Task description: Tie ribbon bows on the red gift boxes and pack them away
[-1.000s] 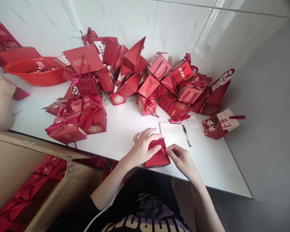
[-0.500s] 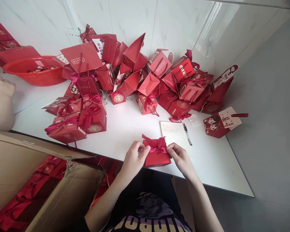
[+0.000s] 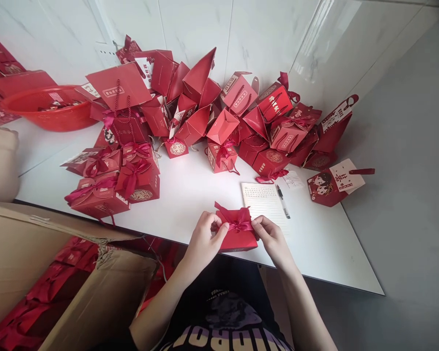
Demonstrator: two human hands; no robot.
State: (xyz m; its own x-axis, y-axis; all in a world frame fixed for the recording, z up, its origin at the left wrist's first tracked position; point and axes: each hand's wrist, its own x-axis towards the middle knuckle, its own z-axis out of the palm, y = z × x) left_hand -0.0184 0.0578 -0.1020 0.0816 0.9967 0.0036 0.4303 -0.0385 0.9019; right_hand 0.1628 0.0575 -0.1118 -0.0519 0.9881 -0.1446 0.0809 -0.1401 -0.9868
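Observation:
A small red gift box (image 3: 237, 241) rests at the front edge of the white table, directly before me. Across its top runs a dark pink satin ribbon (image 3: 239, 225), tied in a bow. My left hand (image 3: 207, 234) pinches the ribbon on the left side between thumb and forefinger. On the right side, my right hand (image 3: 269, 235) pinches the ribbon's other end near the box corner. Behind the box lies a lined notebook (image 3: 261, 200) with handwriting, and a black-capped pen (image 3: 283, 202) lies beside it.
Red gift boxes (image 3: 197, 122) are heaped along the tiled wall. Several ribboned boxes (image 3: 98, 197) stand at left, near a red plastic basin (image 3: 64, 119). Another person's hand (image 3: 0, 151) is at the far left. An open cardboard carton (image 3: 106, 287) holding red boxes stands below the table edge.
Both hands keep their pinch on the ribbon, with barely any finger movement. The whole view has shifted slightly.

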